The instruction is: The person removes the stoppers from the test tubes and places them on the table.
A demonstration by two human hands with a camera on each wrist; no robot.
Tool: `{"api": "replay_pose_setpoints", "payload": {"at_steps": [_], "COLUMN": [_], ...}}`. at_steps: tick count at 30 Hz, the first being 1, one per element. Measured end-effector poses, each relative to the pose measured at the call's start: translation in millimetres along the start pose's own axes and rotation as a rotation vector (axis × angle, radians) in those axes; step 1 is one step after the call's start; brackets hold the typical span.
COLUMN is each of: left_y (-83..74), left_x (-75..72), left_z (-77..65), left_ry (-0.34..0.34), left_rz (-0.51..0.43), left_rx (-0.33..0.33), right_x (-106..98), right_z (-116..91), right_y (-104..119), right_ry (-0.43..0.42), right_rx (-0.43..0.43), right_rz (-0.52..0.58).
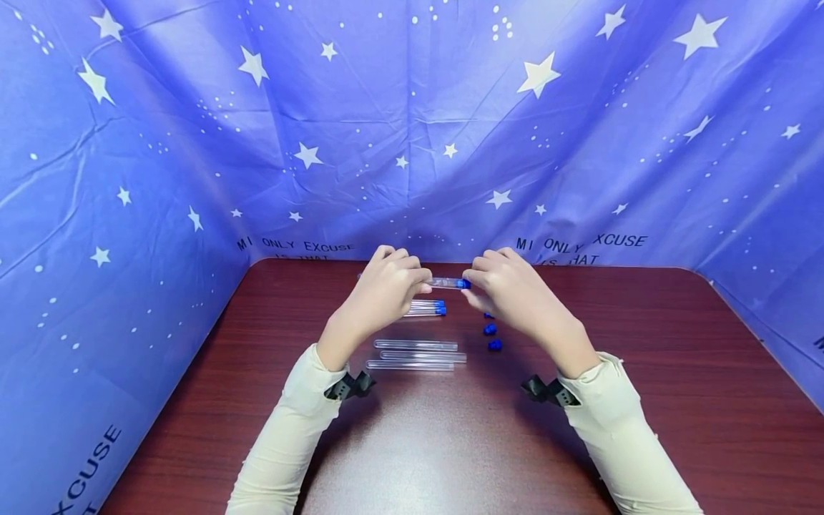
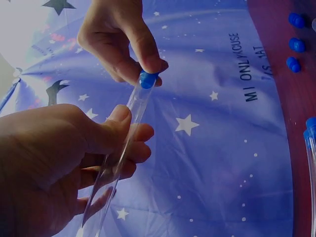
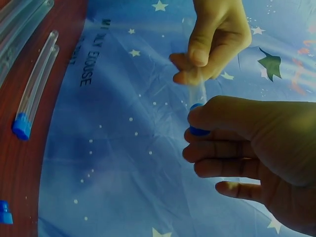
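Note:
My left hand point(image 1: 386, 290) grips a clear test tube point(image 2: 131, 118) between thumb and fingers, held up over the far part of the table. A blue stopper point(image 2: 147, 80) sits at the tube's mouth, and my right hand point(image 1: 515, 293) pinches it between thumb and fingertips. In the right wrist view the thumb covers part of that stopper point(image 3: 198, 129). Just below the left hand in the head view lie tubes with blue stoppers point(image 1: 440, 308), side by side. Nearer to me are three tubes without stoppers point(image 1: 421, 355).
Loose blue stoppers point(image 1: 494, 345) lie in a column right of the tubes, the farthest partly hidden by the right hand. The dark red wooden table point(image 1: 695, 400) ends at a blue star-patterned curtain point(image 1: 412, 129). Each wrist carries a black camera point(image 1: 350, 386).

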State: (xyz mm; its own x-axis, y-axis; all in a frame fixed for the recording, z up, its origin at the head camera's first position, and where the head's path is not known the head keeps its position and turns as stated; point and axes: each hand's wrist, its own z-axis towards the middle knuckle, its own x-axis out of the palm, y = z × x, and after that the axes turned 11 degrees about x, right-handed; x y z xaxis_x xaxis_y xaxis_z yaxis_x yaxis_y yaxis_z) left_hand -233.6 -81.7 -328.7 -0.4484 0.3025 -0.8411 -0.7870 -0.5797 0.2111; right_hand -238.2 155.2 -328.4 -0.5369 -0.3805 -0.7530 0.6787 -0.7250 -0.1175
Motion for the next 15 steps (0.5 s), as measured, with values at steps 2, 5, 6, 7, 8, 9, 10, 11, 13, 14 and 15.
{"api": "replay_pose_setpoints", "payload": {"at_steps": [2, 5, 6, 7, 8, 9, 10, 11, 13, 14, 15], "left_y": [0.3, 1.0, 1.4, 1.4, 1.5, 1.6, 1.4, 1.3, 0.9, 0.8, 0.7], "left_x": [1.1, 3.1, 3.8, 4.2, 4.4, 4.7, 4.7, 4.6, 4.3, 4.2, 4.1], "left_z": [0.0, -0.1, -0.1, -0.1, 0.0, -0.1, 0.0, 0.1, 0.4, 0.5, 0.6], "left_ry": [-0.012, -0.032, -0.039, -0.047, -0.056, -0.066, -0.074, -0.082, -0.093, -0.098, -0.101], "left_rz": [0.037, 0.066, 0.07, 0.075, 0.077, 0.079, 0.079, 0.079, 0.079, 0.08, 0.082], "left_rx": [0.015, 0.034, 0.042, 0.05, 0.056, 0.062, 0.067, 0.071, 0.079, 0.081, 0.083], "right_x": [0.1, -0.6, -1.0, -1.4, -1.5, -1.7, -1.9, -2.4, -3.4, -3.9, -4.6], "right_z": [-0.5, -1.1, -1.4, -1.5, -1.5, -1.5, -1.6, -1.8, -2.1, -2.3, -2.4], "right_y": [0.8, 1.6, 1.7, 1.7, 1.6, 1.5, 1.3, 1.1, 0.3, -0.4, -1.0], "right_ry": [0.035, 0.075, 0.085, 0.093, 0.098, 0.104, 0.11, 0.117, 0.14, 0.154, 0.17], "right_rx": [-0.001, 0.008, 0.012, 0.014, 0.016, 0.017, 0.018, 0.018, 0.026, 0.032, 0.039], "right_rz": [0.008, 0.018, 0.02, 0.02, 0.02, 0.022, 0.023, 0.028, 0.044, 0.056, 0.071]}}
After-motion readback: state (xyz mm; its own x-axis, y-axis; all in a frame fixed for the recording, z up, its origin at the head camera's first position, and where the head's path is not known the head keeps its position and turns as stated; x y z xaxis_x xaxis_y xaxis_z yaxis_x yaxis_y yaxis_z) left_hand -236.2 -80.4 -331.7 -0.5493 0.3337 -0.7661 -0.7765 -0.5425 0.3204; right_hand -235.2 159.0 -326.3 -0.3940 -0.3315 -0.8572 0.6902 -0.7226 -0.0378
